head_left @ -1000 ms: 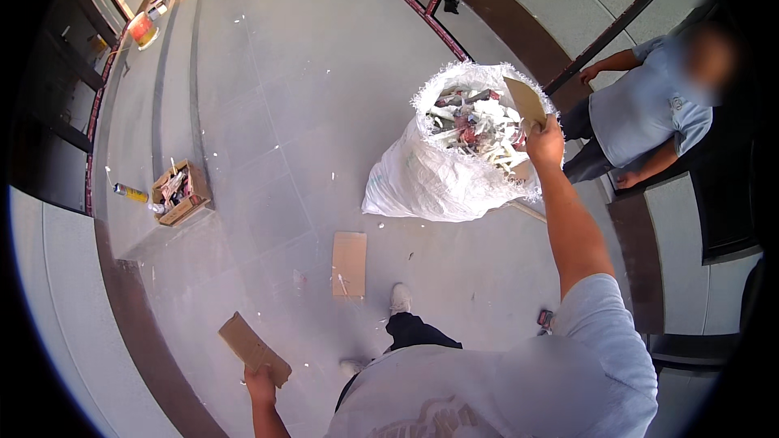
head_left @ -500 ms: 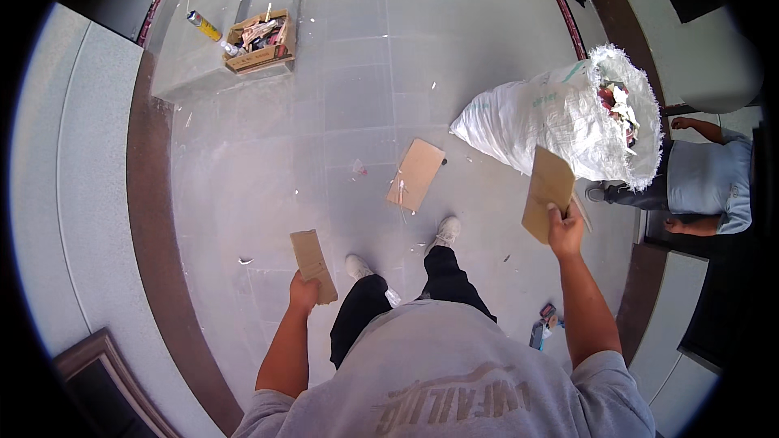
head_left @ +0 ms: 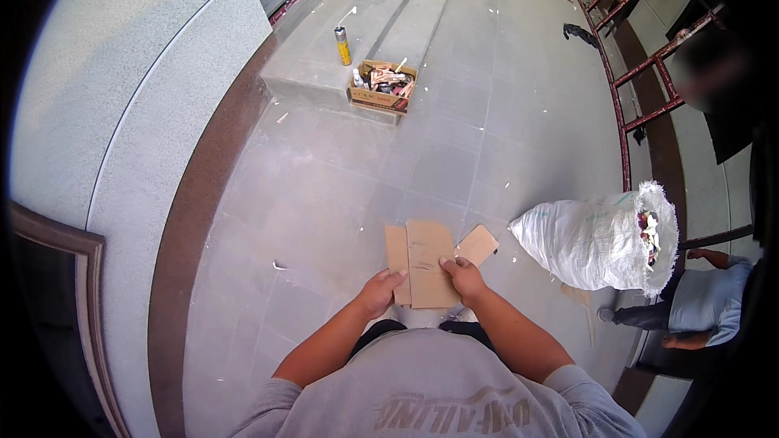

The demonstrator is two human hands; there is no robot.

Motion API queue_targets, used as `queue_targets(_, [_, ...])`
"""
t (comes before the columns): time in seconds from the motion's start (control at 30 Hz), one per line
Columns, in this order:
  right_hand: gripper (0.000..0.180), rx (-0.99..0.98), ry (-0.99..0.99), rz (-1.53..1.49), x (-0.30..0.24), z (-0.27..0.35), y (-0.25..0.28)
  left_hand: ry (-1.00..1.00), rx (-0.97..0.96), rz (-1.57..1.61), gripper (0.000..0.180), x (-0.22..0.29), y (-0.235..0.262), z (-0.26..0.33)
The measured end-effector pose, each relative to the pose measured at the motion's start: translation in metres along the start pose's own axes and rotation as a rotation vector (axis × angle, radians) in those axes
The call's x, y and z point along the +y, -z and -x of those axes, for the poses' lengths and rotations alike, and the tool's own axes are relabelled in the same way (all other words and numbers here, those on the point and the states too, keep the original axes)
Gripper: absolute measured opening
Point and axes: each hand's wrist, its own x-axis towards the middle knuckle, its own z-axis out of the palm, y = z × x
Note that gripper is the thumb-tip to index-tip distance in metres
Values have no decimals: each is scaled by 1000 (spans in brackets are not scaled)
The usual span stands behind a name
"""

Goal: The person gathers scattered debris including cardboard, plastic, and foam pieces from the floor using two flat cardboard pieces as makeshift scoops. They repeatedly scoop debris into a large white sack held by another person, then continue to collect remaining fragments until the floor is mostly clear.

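The person stands on the grey tiled floor [head_left: 341,186] with both arms stretched forward, holding flat cardboard pieces in front of the body. The left hand [head_left: 380,292] has its grip closed on the near left edge of a narrow cardboard strip [head_left: 396,250]. The right hand [head_left: 464,277] has its grip pinched on the near edge of a wider cardboard sheet [head_left: 430,264], thumb on top. The two pieces overlap, the wider sheet lying over the right side of the strip, and both are held roughly level above the floor, just beyond the person's grey shirt.

Just to the right of them, a third, smaller cardboard piece with rounded corners [head_left: 479,243] shows past the wide sheet's far right edge; I cannot tell whether it lies on the floor or touches the sheet.

Further right, a bulging white woven sack [head_left: 592,243] lies on its side on the floor, its open mouth turned right and showing mixed scraps inside. Beside the sack's mouth, at the right edge, another person in a light blue shirt [head_left: 706,300] crouches.

Far off, on a low step, sits an open cardboard box full of odds and ends [head_left: 381,89], with a yellow spray can [head_left: 343,45] standing upright just left of it. A dark red metal frame [head_left: 641,73] runs along the far right.
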Motion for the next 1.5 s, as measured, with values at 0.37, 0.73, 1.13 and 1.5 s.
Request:
queue_targets(0.37, [49, -25, 76, -19, -49, 25, 59, 161, 6, -240, 54, 23, -108, -24])
queue_targets(0.73, [40, -91, -131, -272, -77, -17, 170, 172, 1, -211, 43, 71, -146, -154])
queue_targets(1.13, [27, 1075, -574, -775, 210, -123, 198, 434, -94, -1076, 38, 108, -49, -392])
queue_targets(1.5, [46, 823, -638, -303, 402, -373, 224, 547, -143, -1120, 43, -77, 111, -423])
